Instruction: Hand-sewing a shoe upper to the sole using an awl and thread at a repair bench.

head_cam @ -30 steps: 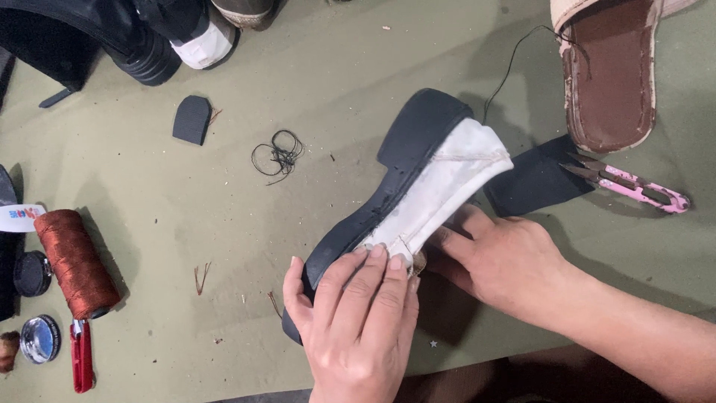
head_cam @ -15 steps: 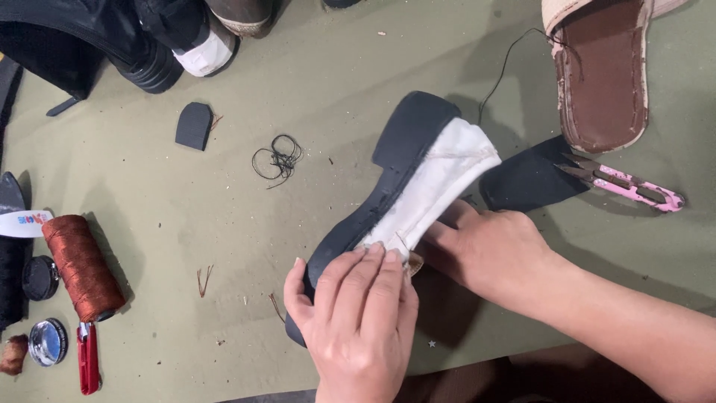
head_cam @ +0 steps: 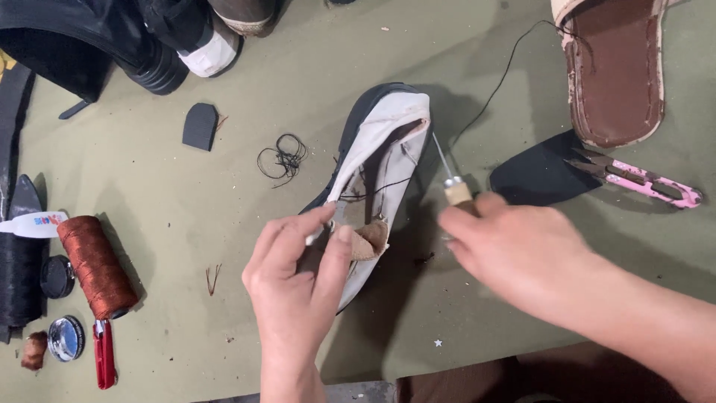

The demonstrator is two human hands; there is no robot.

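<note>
Shoe: white upper on a dark sole [head_cam: 380, 160], lying mid-desk, opening turned up; a tan lining flap [head_cam: 369, 239] and dark thread show inside.
Left hand: [head_cam: 298, 272] reaches in from below, fingers pinched on the near edge of the upper.
Right hand: [head_cam: 514, 250] comes in from the right, closed around a wooden-handled awl [head_cam: 451, 183], its metal tip just beside the shoe's toe.
Desk: olive cloth [head_cam: 149, 194].
Small tin: [head_cam: 66, 337] at the left edge, contents cannot be told.
Nearby: rust thread spool [head_cam: 97, 266], pink snips [head_cam: 645, 179], brown sandal [head_cam: 613, 67].
</note>
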